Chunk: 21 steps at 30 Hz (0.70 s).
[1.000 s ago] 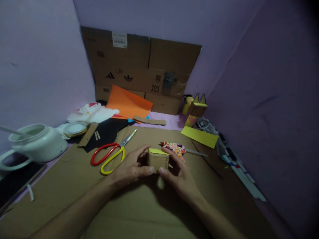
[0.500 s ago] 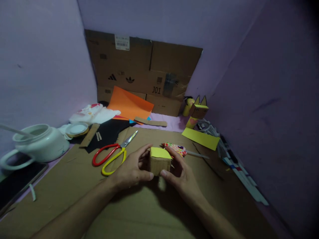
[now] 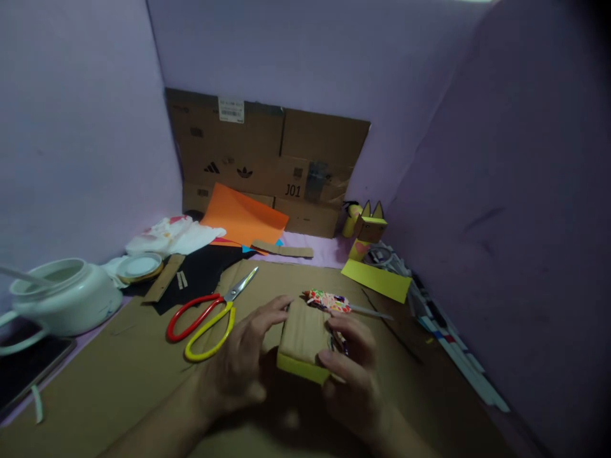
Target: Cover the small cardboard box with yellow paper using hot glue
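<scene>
A small cardboard box [image 3: 304, 334] is tilted in front of me, its plain brown face up and a yellow paper side toward me. My right hand [image 3: 353, 366] grips it by the right side, fingers and thumb bent around the edge. On the other side, my left hand [image 3: 238, 350] is spread, thumb well away from the box. Its index fingertip lies at the box's far left corner; whether it touches I cannot tell. Scissors [image 3: 231, 298] with one red and one yellow handle lie left of my hands. Behind the box rests a pencil or pen beside a flower-patterned handle [image 3: 329, 300] with a pale blade-like strip.
A white pot [image 3: 71, 302] with a stick in it stands left, by a dark phone [image 3: 33, 366]. Orange paper [image 3: 243, 216], black paper [image 3: 205, 270] and a yellow strip [image 3: 377, 280] lie farther back. A cardboard figure with pointed ears [image 3: 370, 229] stands at back right.
The box has turned: its yellow side was on top and now faces me. My left thumb has come off it, while my right hand keeps hold. The camera view has shifted slightly upward.
</scene>
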{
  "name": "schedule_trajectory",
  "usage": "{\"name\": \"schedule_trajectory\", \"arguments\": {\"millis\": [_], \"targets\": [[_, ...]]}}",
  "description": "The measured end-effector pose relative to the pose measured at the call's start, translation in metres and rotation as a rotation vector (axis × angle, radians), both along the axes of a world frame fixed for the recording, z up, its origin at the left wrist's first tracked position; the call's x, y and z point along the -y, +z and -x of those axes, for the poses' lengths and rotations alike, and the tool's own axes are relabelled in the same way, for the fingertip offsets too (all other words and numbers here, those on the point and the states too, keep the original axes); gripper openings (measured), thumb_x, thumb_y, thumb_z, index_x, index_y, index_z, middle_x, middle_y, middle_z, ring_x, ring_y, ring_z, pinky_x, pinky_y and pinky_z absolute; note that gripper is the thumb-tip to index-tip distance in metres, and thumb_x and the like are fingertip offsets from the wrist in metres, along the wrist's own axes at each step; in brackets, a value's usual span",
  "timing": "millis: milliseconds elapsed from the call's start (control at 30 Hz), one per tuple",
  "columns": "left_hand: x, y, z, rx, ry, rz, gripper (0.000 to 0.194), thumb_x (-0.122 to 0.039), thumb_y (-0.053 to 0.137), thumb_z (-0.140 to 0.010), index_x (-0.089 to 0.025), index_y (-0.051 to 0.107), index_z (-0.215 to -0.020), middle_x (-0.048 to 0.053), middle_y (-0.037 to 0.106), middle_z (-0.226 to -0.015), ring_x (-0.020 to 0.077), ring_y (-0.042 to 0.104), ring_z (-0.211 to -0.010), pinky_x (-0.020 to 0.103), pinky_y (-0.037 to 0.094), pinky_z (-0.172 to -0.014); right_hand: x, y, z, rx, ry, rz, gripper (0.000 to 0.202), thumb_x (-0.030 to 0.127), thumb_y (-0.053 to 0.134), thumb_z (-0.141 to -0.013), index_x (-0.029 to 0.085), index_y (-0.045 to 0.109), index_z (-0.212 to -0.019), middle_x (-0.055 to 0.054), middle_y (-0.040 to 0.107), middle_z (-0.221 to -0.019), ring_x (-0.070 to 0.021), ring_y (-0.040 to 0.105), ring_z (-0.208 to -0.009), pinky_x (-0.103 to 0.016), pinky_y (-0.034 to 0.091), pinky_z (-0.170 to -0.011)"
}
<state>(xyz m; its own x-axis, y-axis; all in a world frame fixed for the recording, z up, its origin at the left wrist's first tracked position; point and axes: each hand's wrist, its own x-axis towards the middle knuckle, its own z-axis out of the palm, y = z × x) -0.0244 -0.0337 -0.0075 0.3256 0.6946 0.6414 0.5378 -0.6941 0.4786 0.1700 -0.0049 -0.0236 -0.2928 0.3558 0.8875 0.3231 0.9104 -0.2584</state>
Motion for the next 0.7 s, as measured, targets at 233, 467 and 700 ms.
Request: {"name": "schedule_trajectory", "arguments": {"millis": [233, 467, 700], "targets": [[-0.001, -0.005, 0.003, 0.021, 0.008, -0.097, 0.059, -0.008, 0.054, -0.074, -0.029, 0.029, -0.124, 0.01, 0.045, -0.134, 0.0228, 0.042, -0.123, 0.039, 0.039, -0.099, -0.001, -0.009, -0.002, -0.037, -0.077, -0.136, 0.038, 0.008, 0.051, -0.076, 0.028, 0.047, -0.108, -0.006, 0.055, -0.101, -0.0253, 0.053, -0.103, -0.044, 0.052, -0.079], [-0.003, -0.002, 0.001, 0.013, 0.062, -0.053, 0.05, -0.009, 0.047, -0.078, -0.028, 0.033, -0.122, 0.011, 0.046, -0.132, 0.0244, 0.045, -0.12, 0.041, 0.041, -0.096, 0.001, 0.0, 0.005, -0.062, -0.142, -0.157, 0.034, 0.004, 0.048, -0.073, 0.027, 0.047, -0.098, -0.005, 0.049, -0.099, -0.0226, 0.051, -0.097, -0.04, 0.05, -0.077], [-0.005, 0.002, -0.021, 0.599, -0.181, 0.816, 0.068, -0.038, 0.065, -0.071, -0.02, 0.034, -0.129, 0.014, 0.05, -0.128, 0.0282, 0.052, -0.114, 0.04, 0.044, -0.093, -0.005, 0.0, 0.01, -0.035, -0.458, -0.005, 0.034, 0.011, 0.058, -0.071, 0.022, 0.045, -0.1, -0.007, 0.043, -0.098, -0.0243, 0.046, -0.089, -0.038, 0.043, -0.072]]}}
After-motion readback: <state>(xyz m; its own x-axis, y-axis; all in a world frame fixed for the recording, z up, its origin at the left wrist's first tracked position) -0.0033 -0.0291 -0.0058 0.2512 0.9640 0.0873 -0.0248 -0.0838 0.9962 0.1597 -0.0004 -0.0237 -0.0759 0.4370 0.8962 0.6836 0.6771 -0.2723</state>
